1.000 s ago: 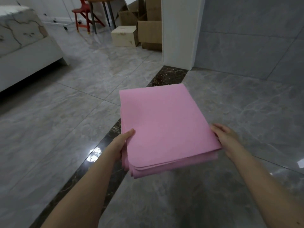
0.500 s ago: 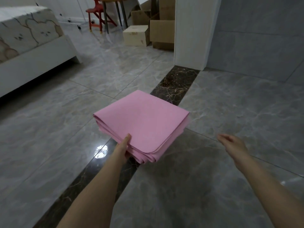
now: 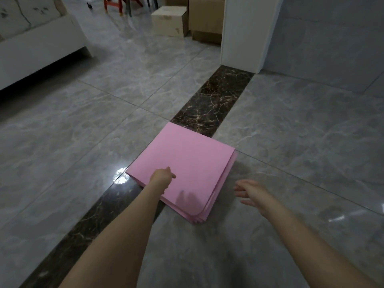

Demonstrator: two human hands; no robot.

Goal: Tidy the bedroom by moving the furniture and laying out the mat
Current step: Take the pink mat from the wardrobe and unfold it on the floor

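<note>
A folded pink mat lies low over the grey tile floor, straddling a dark marble strip. Its stacked layers show along the right and near edges. My left hand holds the mat's near-left edge, thumb on top and fingers hidden beneath. My right hand hovers to the right of the mat, apart from it, fingers spread and holding nothing.
A white bed frame with a patterned mattress stands at the far left. Cardboard boxes sit at the back beside a white door frame. A red stool stands behind them. A grey wall rises at right.
The mat has gone down from chest height to floor level. My right hand let go of it and moved off to the right; my left hand stayed on its edge.
</note>
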